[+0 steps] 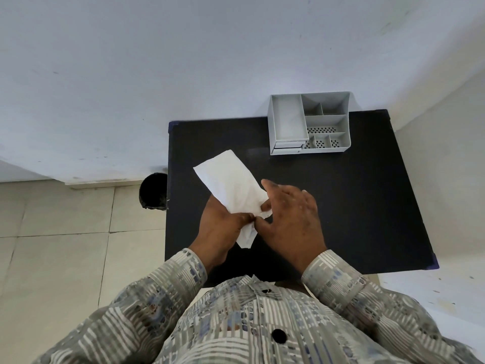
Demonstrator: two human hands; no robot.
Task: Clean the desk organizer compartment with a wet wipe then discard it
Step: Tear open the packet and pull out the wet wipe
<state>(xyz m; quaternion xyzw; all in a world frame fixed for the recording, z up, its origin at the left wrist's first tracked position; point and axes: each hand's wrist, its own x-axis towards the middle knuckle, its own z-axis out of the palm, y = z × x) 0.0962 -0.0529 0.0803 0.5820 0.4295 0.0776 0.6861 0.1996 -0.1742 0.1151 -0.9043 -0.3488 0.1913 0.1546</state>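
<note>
A white wet wipe [231, 179] is held above the black desk [341, 206], stretched out long toward the far left. My left hand [223, 227] pinches its near part between thumb and fingers. My right hand [291, 219] touches the same near end with thumb and index finger, its other fingers spread. The grey desk organizer [288, 119] stands at the desk's far right edge against the wall, with one long compartment on the left, several smaller ones on the right and small drawers at its front. Nothing lies in its compartments.
A round black bin [153, 191] stands on the tiled floor just left of the desk's far left corner. A white wall runs behind the desk. My patterned shirt fills the bottom of the view.
</note>
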